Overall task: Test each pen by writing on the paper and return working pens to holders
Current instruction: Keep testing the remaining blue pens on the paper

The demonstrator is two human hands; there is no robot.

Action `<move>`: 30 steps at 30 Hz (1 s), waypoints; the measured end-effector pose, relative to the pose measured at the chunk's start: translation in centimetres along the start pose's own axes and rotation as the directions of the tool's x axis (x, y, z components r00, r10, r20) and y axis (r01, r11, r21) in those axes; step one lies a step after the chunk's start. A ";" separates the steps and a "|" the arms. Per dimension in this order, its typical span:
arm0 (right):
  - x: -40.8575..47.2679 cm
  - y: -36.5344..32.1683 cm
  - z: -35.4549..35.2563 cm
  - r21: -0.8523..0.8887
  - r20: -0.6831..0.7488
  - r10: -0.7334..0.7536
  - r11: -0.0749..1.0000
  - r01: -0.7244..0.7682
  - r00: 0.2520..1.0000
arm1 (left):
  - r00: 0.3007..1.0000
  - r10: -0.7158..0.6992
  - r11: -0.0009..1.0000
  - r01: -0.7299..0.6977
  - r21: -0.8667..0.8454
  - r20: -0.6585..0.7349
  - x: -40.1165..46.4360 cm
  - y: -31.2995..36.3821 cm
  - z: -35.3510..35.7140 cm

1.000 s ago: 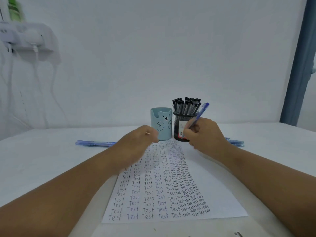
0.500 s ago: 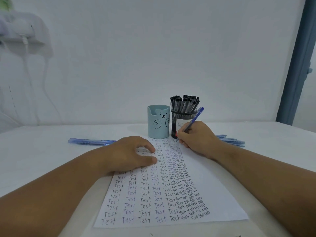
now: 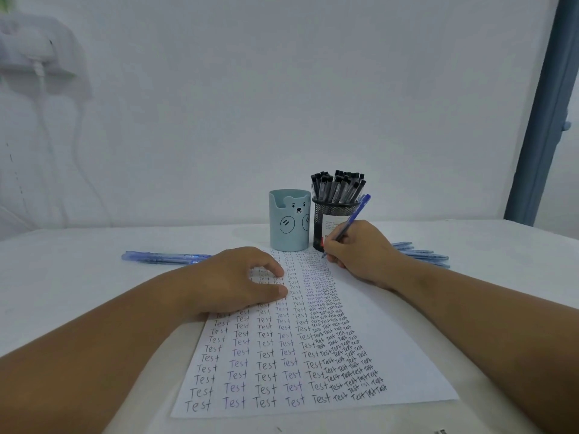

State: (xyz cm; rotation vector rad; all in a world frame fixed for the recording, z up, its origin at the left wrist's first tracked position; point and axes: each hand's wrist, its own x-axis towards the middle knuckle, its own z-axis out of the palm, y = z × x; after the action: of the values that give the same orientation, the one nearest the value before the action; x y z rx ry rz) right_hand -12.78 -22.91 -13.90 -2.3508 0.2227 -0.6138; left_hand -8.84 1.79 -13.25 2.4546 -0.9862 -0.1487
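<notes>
a blue pen (image 3: 351,225) is pinched in the right hand (image 3: 360,252), being tested on the paper (image 3: 407,355), which is pressed by the spread left hand (image 3: 238,280); the holder (image 3: 332,220) probably comes next.

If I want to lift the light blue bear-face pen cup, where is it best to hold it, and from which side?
Probably wrap the light blue bear-face pen cup around its plain round wall, coming from its left: the black mesh pen holder stands close against its right, and the rim is notched at the front.
</notes>
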 end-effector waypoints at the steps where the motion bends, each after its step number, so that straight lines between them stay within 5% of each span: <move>1: 0.0 0.0 0.0 -0.001 0.001 0.000 1.000 0.000 1.000 | 1.000 0.000 1.000 0.000 0.002 0.002 0.0 0.0 0.0; 30: 0.0 0.0 0.1 -0.061 -0.007 -0.010 0.998 0.010 1.000 | 1.000 -0.009 1.000 0.009 -0.002 0.015 -0.3 0.2 -0.1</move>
State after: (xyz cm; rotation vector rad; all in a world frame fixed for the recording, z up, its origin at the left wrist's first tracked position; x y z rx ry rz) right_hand -12.76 -22.85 -13.92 -2.4095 0.2361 -0.6286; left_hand -9.16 1.90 -13.09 2.4596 -0.9813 -0.1715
